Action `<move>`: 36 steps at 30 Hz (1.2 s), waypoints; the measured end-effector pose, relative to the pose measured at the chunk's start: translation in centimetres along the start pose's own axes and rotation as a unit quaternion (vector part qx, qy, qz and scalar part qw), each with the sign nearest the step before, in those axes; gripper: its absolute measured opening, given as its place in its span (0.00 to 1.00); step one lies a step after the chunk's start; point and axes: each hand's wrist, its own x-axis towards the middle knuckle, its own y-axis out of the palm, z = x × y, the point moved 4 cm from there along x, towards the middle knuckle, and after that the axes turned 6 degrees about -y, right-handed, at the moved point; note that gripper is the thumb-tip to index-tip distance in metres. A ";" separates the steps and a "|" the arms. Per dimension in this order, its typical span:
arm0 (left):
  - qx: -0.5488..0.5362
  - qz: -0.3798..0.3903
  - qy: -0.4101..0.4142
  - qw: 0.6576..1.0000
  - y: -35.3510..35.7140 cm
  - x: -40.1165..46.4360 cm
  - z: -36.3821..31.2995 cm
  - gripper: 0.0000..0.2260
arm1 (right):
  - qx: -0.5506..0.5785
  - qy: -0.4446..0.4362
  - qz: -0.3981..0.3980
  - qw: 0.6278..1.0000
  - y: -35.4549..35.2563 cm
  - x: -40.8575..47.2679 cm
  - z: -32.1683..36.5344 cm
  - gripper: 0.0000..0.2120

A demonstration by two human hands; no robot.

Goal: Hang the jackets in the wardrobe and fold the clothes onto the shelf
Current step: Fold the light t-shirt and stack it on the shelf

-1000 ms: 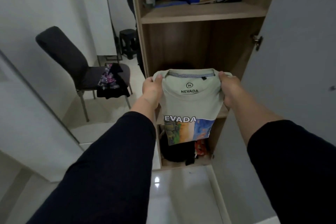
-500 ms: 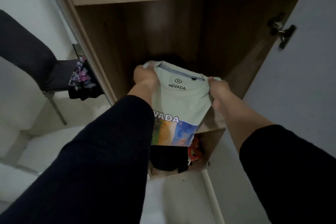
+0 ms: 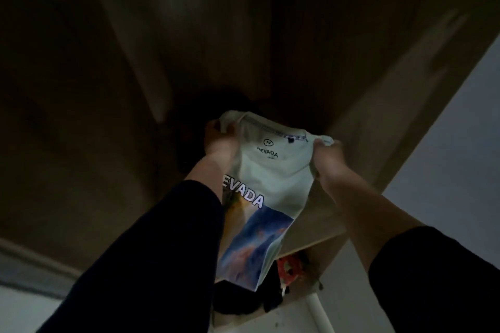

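The pale green folded T-shirt [image 3: 273, 170], printed NEVADA over a blue and orange picture, hangs over the front edge of the brown wooden wardrobe shelf [image 3: 319, 227]. The left hand [image 3: 220, 140] and right hand [image 3: 328, 158] each pinch a shoulder corner. Dark clothes [image 3: 238, 303] and something red [image 3: 288, 269] lie in the compartment below.

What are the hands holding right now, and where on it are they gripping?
Both hold the folded pale green Nevada T-shirt at its collar end: the left hand grips the left shoulder corner, the right hand the right shoulder corner.
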 end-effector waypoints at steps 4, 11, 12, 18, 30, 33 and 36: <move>0.056 0.029 0.029 0.998 2.6 0.0 3.7 0.32 | 0.017 0.041 -0.012 0.999 -0.3 1.7 -3.2 0.23; 0.422 0.049 0.148 0.893 3.5 -5.4 9.9 0.24 | -0.004 0.027 -0.050 0.998 0.1 -0.5 -6.3 0.38; 0.449 0.052 0.151 0.879 3.2 -6.3 10.6 0.24 | -0.002 0.021 -0.049 0.999 0.1 -1.0 -6.5 0.39; 0.526 -0.011 0.248 0.813 0.9 -13.1 14.5 0.37 | -0.029 -0.028 0.015 0.999 -0.1 -2.7 -7.1 0.30; 0.699 0.219 0.198 0.652 -5.2 -11.5 15.1 0.47 | -0.174 -0.023 -0.032 0.984 -2.5 -5.8 -9.6 0.21; 0.707 0.242 0.137 0.651 -5.1 -12.0 14.6 0.44 | -0.154 0.002 -0.017 0.988 -2.7 -7.0 -9.7 0.22; 0.701 0.246 0.112 0.660 -5.2 -12.1 14.3 0.42 | -0.115 0.035 -0.008 0.993 -2.6 -7.6 -10.2 0.22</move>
